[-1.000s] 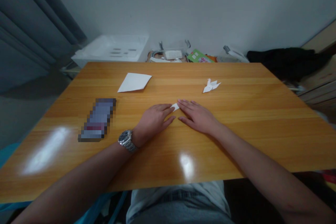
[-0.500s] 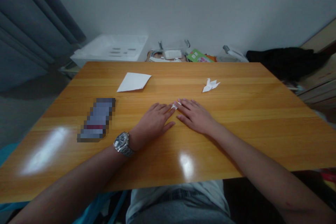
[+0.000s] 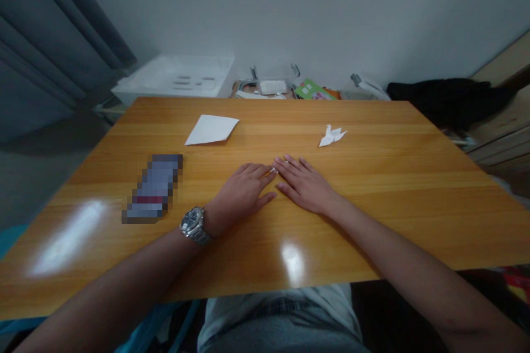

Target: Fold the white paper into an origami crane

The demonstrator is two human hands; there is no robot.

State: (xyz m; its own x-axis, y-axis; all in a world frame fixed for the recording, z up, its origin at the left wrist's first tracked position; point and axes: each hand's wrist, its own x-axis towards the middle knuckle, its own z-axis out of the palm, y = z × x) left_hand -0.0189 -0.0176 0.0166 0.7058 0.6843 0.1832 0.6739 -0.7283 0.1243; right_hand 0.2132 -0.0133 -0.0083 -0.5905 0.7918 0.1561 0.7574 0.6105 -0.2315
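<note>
A small white folded paper (image 3: 274, 170) lies on the wooden table, mostly covered by my fingertips. My left hand (image 3: 247, 190) rests flat with fingers stretched out, its index fingertip touching the paper's left side. My right hand (image 3: 307, 185) lies flat over the paper's right part, fingers extended. Neither hand grips anything. Beyond my right hand stands a white origami bird (image 3: 332, 135) with its wings spread. A larger sheet of white paper (image 3: 212, 129) lies past my left hand.
A phone-shaped item, pixelated (image 3: 155, 187), lies left of my left forearm. The wooden table (image 3: 372, 149) ends near my lap. Behind its far edge are a white plastic tray (image 3: 178, 74), a green packet (image 3: 313, 90) and a dark cloth (image 3: 451, 99).
My right hand has slid slightly left, its fingers covering more of the small folded paper. My left hand stays nearly in place.
</note>
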